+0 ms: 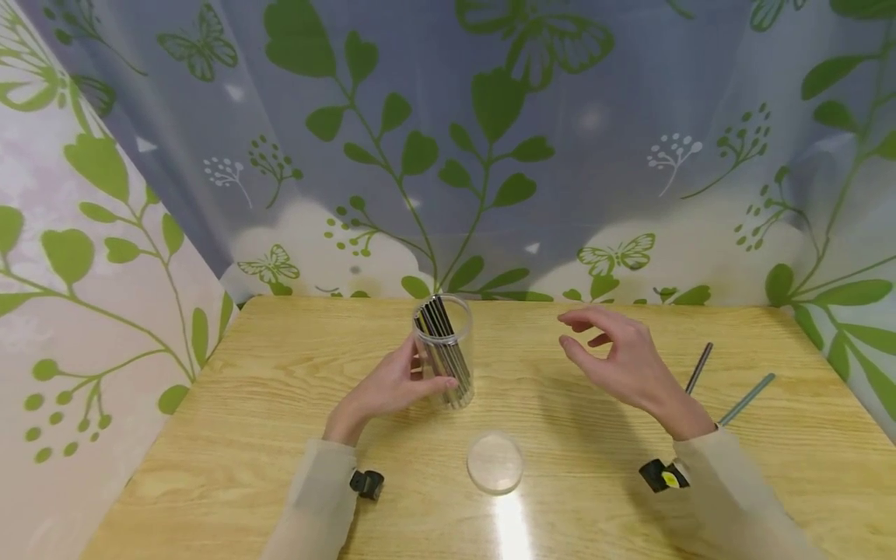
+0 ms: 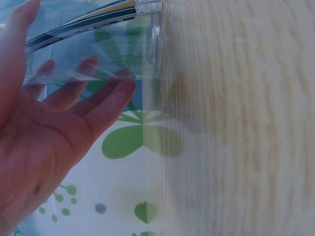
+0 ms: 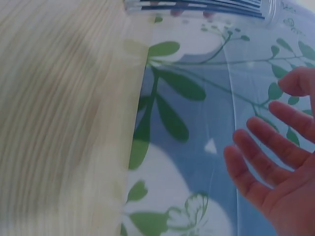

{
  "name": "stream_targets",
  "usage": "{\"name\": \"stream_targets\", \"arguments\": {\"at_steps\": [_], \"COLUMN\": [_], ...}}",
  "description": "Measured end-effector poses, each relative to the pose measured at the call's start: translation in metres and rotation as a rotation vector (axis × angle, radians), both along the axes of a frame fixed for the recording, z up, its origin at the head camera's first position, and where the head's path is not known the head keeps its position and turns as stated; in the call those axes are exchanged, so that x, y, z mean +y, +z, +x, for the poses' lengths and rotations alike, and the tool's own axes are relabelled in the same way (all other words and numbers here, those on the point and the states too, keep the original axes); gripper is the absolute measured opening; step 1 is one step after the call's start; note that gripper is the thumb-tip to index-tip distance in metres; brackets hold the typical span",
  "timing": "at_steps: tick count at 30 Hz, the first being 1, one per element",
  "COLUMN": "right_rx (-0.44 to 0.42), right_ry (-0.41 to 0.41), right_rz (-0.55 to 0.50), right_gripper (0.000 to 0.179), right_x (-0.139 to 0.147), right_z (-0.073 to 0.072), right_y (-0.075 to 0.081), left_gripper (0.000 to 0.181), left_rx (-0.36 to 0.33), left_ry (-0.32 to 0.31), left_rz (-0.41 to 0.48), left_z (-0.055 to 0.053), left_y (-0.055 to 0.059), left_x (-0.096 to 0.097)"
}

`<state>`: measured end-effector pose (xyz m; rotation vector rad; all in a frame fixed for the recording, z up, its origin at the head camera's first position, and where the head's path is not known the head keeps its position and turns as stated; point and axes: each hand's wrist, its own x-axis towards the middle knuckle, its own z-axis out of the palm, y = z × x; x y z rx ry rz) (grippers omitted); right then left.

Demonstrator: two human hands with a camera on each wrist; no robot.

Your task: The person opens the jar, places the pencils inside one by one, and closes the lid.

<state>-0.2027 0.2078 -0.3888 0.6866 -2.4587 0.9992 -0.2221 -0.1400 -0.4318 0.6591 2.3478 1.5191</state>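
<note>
My left hand [image 1: 392, 383] grips a clear round jar [image 1: 465, 365] by its lower side, the thumb across the front and the fingers behind. Inside the jar, several dark pencils [image 1: 439, 330] lean together toward the left, one of them yellowish. The same jar [image 2: 110, 64] shows in the left wrist view, with the fingers along its wall. To the right, my right hand [image 1: 623, 360] hovers over the table with relaxed, slightly bent fingers and holds nothing. In front of the jar lies a clear round lid [image 1: 495, 463].
Two loose pencils lie on the wooden table [image 1: 280, 365] by the right wrist, one dark [image 1: 700, 365] and one green [image 1: 747, 398]. A patterned curtain [image 1: 434, 101] hangs along the table's back edge, with more of it on the left.
</note>
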Motion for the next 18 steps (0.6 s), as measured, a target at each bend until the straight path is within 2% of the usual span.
{"name": "stream_targets", "arguments": {"at_steps": [3,9,18], "right_rx": [-0.011,-0.103,-0.181], "right_ry": [-0.057,-0.178,-0.332], "right_rz": [0.009,-0.006,0.003], "right_gripper": [0.027,0.030,0.041], "right_x": [0.013,0.038,0.076], "right_z": [0.005,0.014,0.020], "right_y": [-0.002,-0.008,-0.020], "left_gripper": [0.089,0.090,0.090], "left_rx": [-0.004,-0.006,0.001], "left_ry": [0.001,0.002,-0.001], "left_rz": [0.000,0.001,-0.006], "left_z": [0.001,0.000,0.001], "left_y": [0.001,0.001,0.002], "left_x": [0.000,0.000,0.001]}}
